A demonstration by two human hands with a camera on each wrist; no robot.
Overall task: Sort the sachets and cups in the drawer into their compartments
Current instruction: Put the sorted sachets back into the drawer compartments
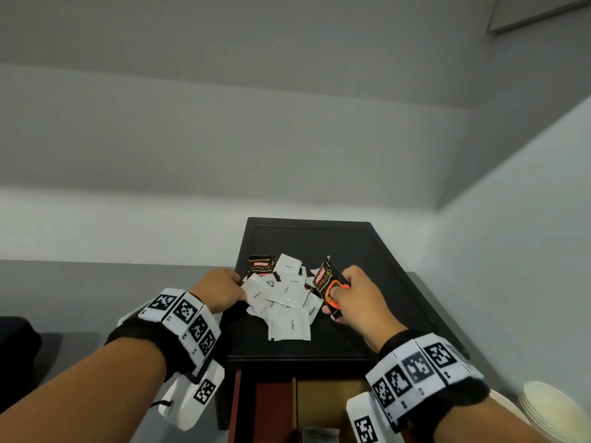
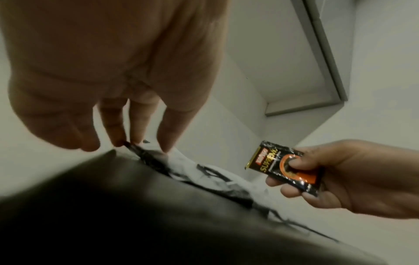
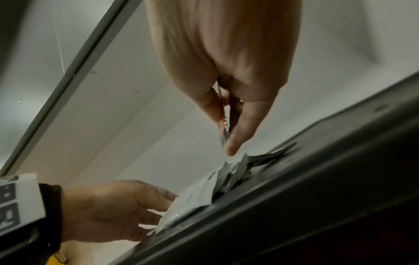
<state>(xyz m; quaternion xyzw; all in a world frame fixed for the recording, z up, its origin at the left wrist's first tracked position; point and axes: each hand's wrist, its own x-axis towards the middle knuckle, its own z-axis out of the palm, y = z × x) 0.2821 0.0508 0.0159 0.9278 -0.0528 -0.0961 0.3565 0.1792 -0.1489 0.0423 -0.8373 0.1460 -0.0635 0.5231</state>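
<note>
On the black tray (image 1: 377,251) above the open drawer (image 1: 319,398), one black sachet (image 1: 329,287) is pinched clear by the right hand (image 1: 358,295) for its compartment, while the white sachets (image 1: 289,302) (roughly ten; a second black sachet (image 1: 261,265) behind) are touched by the left hand (image 1: 220,289), grip unclear, no cups seen.

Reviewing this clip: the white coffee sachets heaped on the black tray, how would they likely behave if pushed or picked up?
The white coffee sachets look thin and flat, so probably light and slightly floppy. They overlap loosely on the smooth black tray, so a push from the left hand would likely slide several together. Picking one alone may need a fingertip pinch.
</note>
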